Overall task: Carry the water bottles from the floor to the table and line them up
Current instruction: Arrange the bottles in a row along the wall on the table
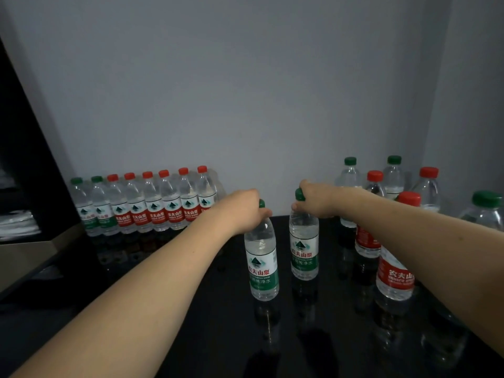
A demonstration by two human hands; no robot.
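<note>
- Left hand (245, 208): fingers are curled over the neck and green cap of a green-label water bottle (262, 264), which is gripped from above; the bottle stands upright on the black glossy table (191, 309).
- Right hand (316, 200): fingers are wrapped round the green cap of a second green-label bottle (304, 249), held upright on the table just right of the first, the two apart by a small gap.
- Row of eight bottles (144, 205): lined up beyond and left of the left hand along the grey wall (245, 91); two green-capped at the left end, six red-capped after them.
- Loose group of bottles (392, 241): found under and beyond the right forearm, red and green caps mixed, not in a line.
- Dark shelf unit (24, 159): seen far left of the left arm.
</note>
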